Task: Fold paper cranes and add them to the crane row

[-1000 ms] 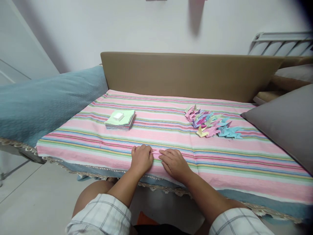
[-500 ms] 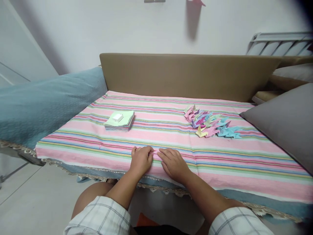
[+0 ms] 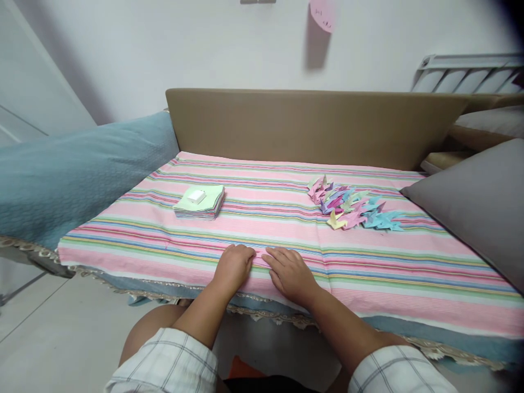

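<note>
A small piece of folded pink paper lies on the striped cloth near its front edge, mostly covered by my fingers. My left hand has its fingers curled down over the paper's left end, closed on it. On the right end rest the fingertips of my right hand, whose fingers are stretched out and nearly flat. Farther back on the right is a pile of folded paper cranes in pink, purple, yellow and blue. To the left stands a stack of square coloured paper, topped by a small white block.
Pink striped cloth covers the seat. Behind it rises a brown backrest, with a blue-covered armrest at left and a grey cushion at right. A pink note hangs on the wall.
Both hands stay nearly in place on the pink paper; my left hand's fingers have shifted slightly. The pink note on the wall has swung and shows more of its face.
</note>
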### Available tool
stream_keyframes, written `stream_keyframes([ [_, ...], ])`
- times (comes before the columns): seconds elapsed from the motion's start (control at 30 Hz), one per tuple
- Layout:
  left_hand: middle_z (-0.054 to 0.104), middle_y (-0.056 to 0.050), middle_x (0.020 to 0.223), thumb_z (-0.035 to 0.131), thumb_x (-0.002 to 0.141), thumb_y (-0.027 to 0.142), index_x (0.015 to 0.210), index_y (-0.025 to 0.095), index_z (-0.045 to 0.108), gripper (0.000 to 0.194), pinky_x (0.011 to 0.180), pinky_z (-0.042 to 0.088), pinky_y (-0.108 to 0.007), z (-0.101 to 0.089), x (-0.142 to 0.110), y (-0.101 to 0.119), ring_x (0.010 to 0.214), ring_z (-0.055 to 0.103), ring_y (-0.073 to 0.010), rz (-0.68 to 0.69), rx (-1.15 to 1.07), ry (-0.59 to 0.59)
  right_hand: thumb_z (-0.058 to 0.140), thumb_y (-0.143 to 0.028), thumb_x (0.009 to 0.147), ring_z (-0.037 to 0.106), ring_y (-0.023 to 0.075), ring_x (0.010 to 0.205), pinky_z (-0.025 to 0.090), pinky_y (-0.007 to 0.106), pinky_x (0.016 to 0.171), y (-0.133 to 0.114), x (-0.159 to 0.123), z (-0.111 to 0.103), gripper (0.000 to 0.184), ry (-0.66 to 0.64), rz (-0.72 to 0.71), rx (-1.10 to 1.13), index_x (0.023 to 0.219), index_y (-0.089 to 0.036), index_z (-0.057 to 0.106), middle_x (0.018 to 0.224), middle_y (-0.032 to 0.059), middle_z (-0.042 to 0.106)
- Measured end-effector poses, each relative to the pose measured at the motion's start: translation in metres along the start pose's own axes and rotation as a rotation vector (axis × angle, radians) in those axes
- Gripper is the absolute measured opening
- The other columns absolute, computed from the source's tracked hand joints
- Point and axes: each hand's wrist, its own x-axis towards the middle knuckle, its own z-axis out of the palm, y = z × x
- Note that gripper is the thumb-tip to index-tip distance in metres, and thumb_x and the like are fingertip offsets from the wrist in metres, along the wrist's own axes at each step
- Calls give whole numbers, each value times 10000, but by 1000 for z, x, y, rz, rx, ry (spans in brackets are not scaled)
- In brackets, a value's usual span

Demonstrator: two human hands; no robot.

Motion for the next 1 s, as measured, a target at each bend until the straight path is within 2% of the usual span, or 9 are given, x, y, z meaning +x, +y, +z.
stream_keyframes([
  [0.17, 695, -51, 887, 459, 838, 178, 886, 211, 654, 204, 798, 394, -314, 0, 0, -1, 862, 601, -199, -18, -64, 18, 435, -246, 880, 435, 235, 1158, 311, 395, 956, 0, 0, 0, 393, -9, 0, -16, 1269, -223, 486, 1332, 68, 494],
  [0.37, 683, -4, 805, 452, 815, 167, 928, 216, 563, 166, 877, 358, -355, 2, -1, 7, 796, 608, -178, -218, -194, 61, 422, -252, 886, 426, 236, 1167, 302, 396, 960, -1, 0, 1, 392, -6, 3, -17, 1273, -220, 480, 1345, 59, 483],
  [0.5, 672, 1, 802, 425, 811, 140, 896, 209, 531, 152, 916, 337, -373, 4, 0, 9, 810, 603, -170, -277, -238, 53, 417, -257, 889, 426, 240, 1163, 301, 397, 955, 0, -1, 2, 394, -6, 0, -12, 1276, -212, 477, 1347, 60, 480],
  [0.7, 685, 10, 908, 420, 780, 103, 848, 226, 590, 221, 982, 294, -411, 2, 0, 5, 892, 599, -167, -227, -274, 8, 404, -257, 896, 423, 236, 1170, 295, 395, 961, 0, -1, 2, 393, -5, 4, -17, 1281, -216, 470, 1354, 53, 474],
  [1.0, 699, 0, 994, 439, 788, 129, 909, 282, 693, 320, 1056, 222, -476, 5, -1, 0, 1000, 590, -178, -197, -291, -21, 411, -253, 891, 428, 239, 1166, 294, 397, 952, 0, -2, 4, 395, 17, -2, -33, 1278, -215, 476, 1344, 62, 484],
])
